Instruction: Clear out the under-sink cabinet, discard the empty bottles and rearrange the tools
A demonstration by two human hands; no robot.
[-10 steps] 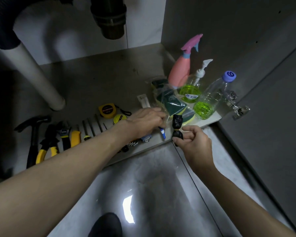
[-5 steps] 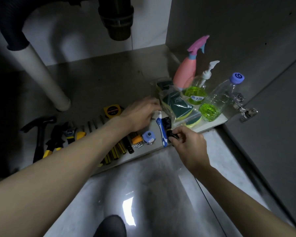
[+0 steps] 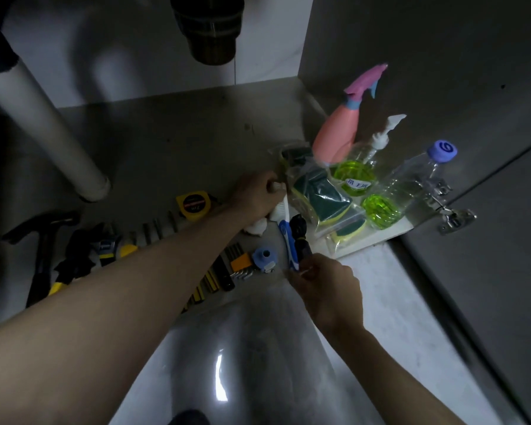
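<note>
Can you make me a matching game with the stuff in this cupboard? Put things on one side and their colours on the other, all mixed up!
Things:
1. spray bottle
2. tape measure
3. hammer
4. cap of the clear bottle

Colours:
A. yellow
B. purple-blue
C. pink
D. black

Right pairs: 1-C, 2-A, 3-D, 4-B.
</note>
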